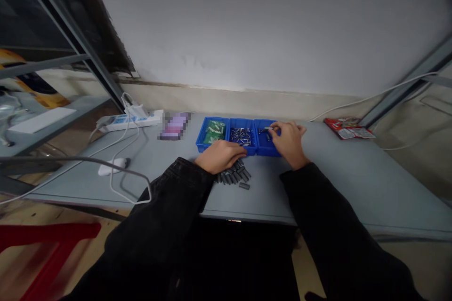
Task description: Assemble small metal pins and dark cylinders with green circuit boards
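Observation:
A blue plastic parts tray [237, 137] with three compartments lies on the grey table [303, 188]. Green packets [215, 131] fill its left compartment, silver metal pins [241, 136] lie in the middle one, and a few dark small parts [267, 137] sit in the right one. My right hand [288, 144] pinches a small dark-and-silver part [265, 129] above the right compartment. My left hand [221, 156] lies against the tray's front wall, and its palm side is hidden. Just below it, a loose pile of dark cylindrical parts [233, 175] lies on the table.
A white power strip [130, 121] with white cables lies at the back left, near a pixelated flat object [175, 125]. A white mouse [113, 166] sits at the left. Red printed packets [349, 128] lie at the back right. A metal shelf frame [67, 42] stands at the left.

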`<state>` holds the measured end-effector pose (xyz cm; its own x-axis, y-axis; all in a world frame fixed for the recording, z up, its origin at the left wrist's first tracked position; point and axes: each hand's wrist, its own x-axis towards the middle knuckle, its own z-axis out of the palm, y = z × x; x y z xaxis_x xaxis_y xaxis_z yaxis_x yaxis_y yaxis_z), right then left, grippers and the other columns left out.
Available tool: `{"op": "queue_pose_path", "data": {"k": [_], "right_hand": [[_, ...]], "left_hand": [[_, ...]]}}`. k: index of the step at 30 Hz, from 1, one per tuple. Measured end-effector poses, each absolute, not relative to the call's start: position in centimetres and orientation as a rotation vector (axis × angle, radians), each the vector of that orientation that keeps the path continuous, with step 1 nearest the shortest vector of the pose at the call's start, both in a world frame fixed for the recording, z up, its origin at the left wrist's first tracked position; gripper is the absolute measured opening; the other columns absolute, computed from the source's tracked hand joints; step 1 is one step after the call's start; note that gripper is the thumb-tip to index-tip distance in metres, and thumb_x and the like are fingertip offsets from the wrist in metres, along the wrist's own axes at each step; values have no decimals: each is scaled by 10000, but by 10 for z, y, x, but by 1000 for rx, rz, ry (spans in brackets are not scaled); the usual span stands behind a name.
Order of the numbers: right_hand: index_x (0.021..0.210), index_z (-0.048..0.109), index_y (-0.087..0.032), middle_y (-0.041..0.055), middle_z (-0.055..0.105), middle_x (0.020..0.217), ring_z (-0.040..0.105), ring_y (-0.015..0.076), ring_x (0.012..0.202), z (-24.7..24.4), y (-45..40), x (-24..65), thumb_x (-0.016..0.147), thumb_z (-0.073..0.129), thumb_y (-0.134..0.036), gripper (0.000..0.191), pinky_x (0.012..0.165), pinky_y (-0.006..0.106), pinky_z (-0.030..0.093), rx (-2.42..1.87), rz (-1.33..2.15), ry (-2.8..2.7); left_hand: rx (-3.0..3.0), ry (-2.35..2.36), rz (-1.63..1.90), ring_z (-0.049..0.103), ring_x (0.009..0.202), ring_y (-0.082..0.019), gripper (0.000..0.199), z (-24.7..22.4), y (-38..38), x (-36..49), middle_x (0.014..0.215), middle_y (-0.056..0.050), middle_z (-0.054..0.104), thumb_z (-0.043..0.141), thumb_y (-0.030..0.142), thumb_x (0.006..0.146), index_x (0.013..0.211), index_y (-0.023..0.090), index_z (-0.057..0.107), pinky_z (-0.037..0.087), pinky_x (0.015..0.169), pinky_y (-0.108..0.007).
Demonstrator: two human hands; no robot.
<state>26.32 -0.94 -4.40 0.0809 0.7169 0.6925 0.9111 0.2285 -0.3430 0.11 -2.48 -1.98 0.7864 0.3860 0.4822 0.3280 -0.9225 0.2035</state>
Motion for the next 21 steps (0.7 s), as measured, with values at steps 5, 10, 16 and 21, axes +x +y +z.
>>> {"op": "queue_pose_path", "data": {"k": [5, 10, 16, 21], "right_hand": [[958, 722, -195, 92, 724, 841, 541, 304, 919, -45, -8, 266, 916, 538, -284, 209, 892, 507, 250, -1594, -330, -1563], [968, 705, -204, 82, 727, 905, 559, 287, 940, -39, -12, 258, 902, 548, -243, 175, 908, 490, 264, -1557, -278, -1596], [879, 688, -208, 59, 724, 881, 556, 285, 939, -38, -15, 254, 881, 559, -216, 130, 902, 476, 241, -1525, -219, -1638], [863, 674, -213, 47, 713, 876, 555, 267, 948, -33, -17, 251, 884, 556, -211, 121, 903, 442, 226, -1582, -201, -1636]], "left_hand": [[2840, 475, 725, 733, 857, -152, 191, -17, -26, 1, 966, -45, 752, 562, 186, 953, 1039, 216, 730, 567, 777, -242], [2816, 474, 758, 737, 821, -153, 189, -23, -25, 3, 922, -46, 756, 571, 205, 936, 1016, 224, 741, 569, 744, -237], [2815, 507, 601, 728, 791, -171, 253, -24, -23, 1, 841, -61, 745, 519, 142, 926, 1006, 208, 750, 554, 728, -248], [2806, 586, 426, 730, 889, -195, 271, -20, -22, 0, 935, -92, 754, 505, 156, 956, 1091, 185, 738, 551, 788, -278]]}}
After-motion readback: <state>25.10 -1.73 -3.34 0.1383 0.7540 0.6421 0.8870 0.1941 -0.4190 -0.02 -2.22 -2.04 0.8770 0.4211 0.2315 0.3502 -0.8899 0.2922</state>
